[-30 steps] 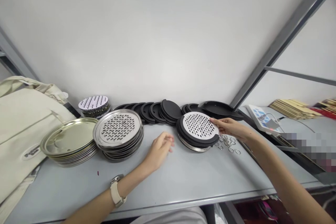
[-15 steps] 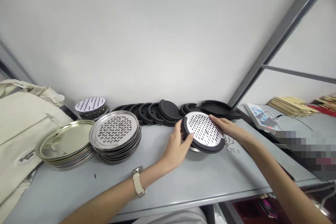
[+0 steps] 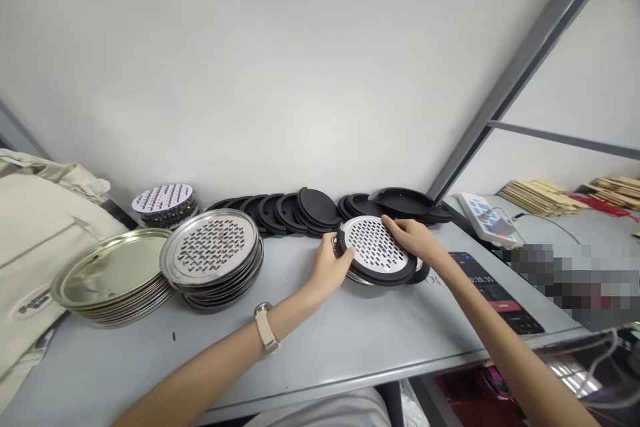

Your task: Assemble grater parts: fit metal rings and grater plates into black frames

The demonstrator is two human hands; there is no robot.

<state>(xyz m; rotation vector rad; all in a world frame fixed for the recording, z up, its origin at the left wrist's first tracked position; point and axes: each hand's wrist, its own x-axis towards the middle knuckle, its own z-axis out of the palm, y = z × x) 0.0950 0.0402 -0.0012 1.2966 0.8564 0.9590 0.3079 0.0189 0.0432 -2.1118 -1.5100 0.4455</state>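
Observation:
In front of me a silver grater disc (image 3: 376,248) with rows of slots lies in a black rim piece (image 3: 383,277), tilted slightly toward me. Shiny metal shows beneath it. My left hand (image 3: 330,267) is closed around the left edge of the rim, thumb on top. At the disc's upper right edge, my right hand (image 3: 413,240) grips with thumb and fingers; some fingertips are hidden behind it. A black curved end (image 3: 421,273) sticks out at the right. Left of my hands stands a stack of metal grater trays (image 3: 213,250).
Gold-toned round lids (image 3: 115,273) are piled at the left beside a cream bag (image 3: 45,267). Black round pieces (image 3: 317,208) line the wall, with purple-topped grater discs (image 3: 163,200) at their left. A phone (image 3: 495,293) lies on the right; a power strip (image 3: 487,219) is behind it.
The grater disc and rim have turned a little between my hands. My right hand's fingers have shifted along the upper edge. The view has swung slightly right, showing the phone.

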